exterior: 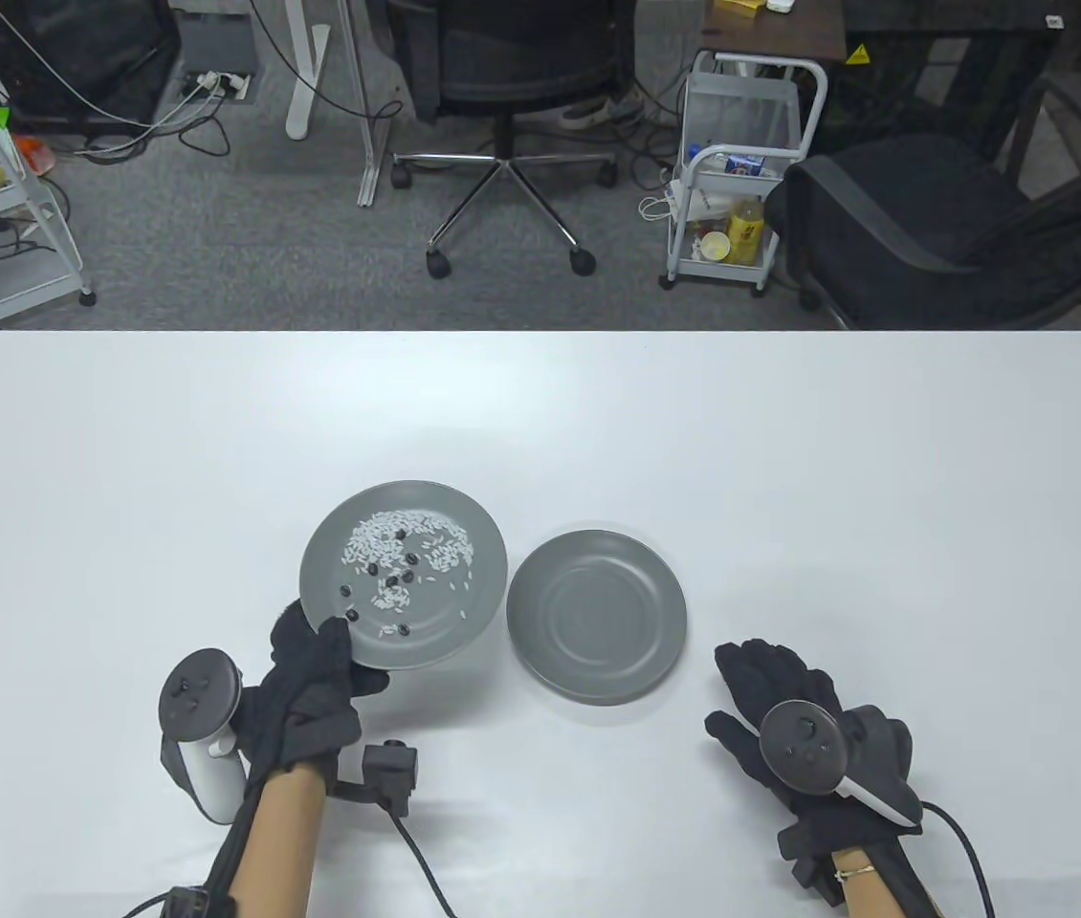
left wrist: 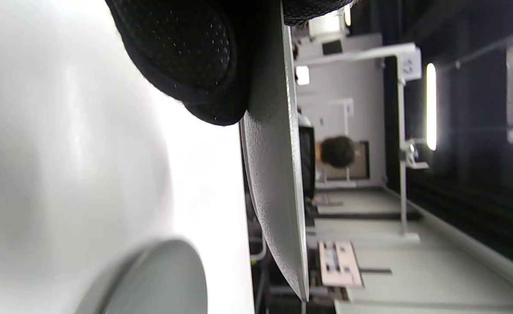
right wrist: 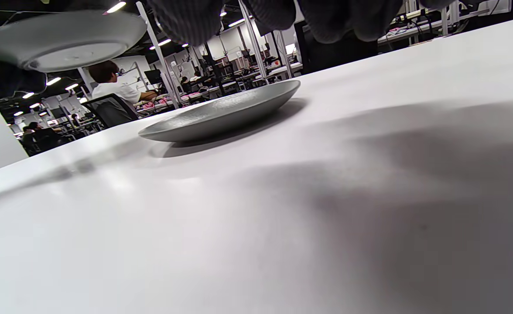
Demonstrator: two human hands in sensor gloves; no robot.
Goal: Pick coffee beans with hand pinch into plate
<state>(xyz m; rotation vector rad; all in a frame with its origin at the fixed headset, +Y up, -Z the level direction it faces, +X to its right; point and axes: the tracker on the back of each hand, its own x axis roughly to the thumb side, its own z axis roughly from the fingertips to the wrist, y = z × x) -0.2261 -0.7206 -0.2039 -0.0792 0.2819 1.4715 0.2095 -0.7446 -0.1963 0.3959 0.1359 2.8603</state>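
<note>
A grey plate carries white rice grains and several dark coffee beans. My left hand grips its near-left rim and holds it raised off the table; its underside shows in the left wrist view and the right wrist view. A second grey plate, with nothing in it, lies on the table to the right; it also shows in the right wrist view and the left wrist view. My right hand rests flat on the table, fingers spread, holding nothing.
The white table runs wide on all sides of the plates. Beyond its far edge stand office chairs and wire carts on the floor.
</note>
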